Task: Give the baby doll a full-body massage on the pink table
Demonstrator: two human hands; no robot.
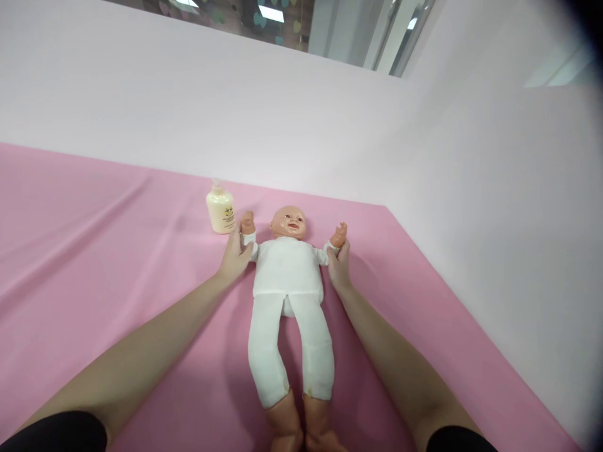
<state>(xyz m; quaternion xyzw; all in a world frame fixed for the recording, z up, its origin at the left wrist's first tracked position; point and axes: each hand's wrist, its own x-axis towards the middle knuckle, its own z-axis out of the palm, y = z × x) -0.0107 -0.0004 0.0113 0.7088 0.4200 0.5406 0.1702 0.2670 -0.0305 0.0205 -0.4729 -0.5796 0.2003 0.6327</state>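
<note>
A baby doll with a white cloth body lies on its back on a pink sheet, head toward the far wall and feet toward me. My left hand is closed around the doll's arm on the left side, thumb on the white sleeve. On the other side, my right hand grips the doll's other arm just below its plastic hand. Both doll arms are bent with the hands raised beside the head. Close to my left hand stands a cream-coloured pump bottle, upright.
A white wall rises behind the sheet, and another white wall runs along the right. High in the back wall is a window with reflections. Folds crease the sheet at the left.
</note>
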